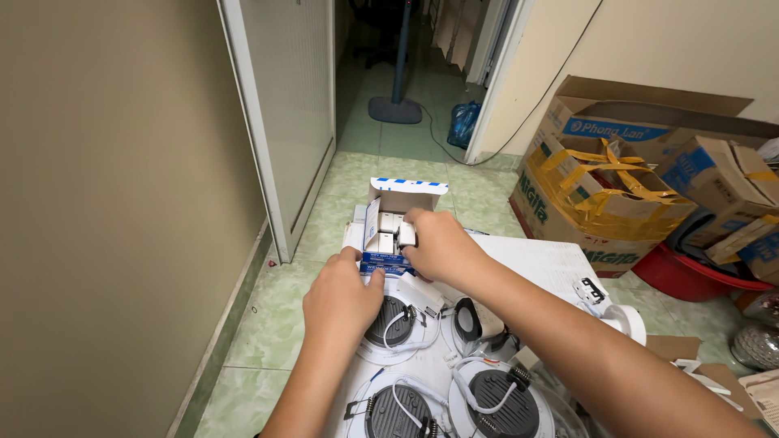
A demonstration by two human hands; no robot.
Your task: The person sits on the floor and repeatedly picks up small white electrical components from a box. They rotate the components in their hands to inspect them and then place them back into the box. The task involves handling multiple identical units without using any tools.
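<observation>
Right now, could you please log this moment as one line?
left hand: steadies open box | right hand: pinches small white part inside | round lamps: below

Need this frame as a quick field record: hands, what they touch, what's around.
left hand: steadies the near edge of the small open box
right hand: fingers pinch a small white part at the box opening
below hands: round recessed lights, backs up, white wires
surface: white board
right side: taped cardboard cartons, red basin
floor: green tiles

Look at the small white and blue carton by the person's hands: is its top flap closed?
No, the small carton stands open, its flap raised, while the right hand reaches into it.
</observation>
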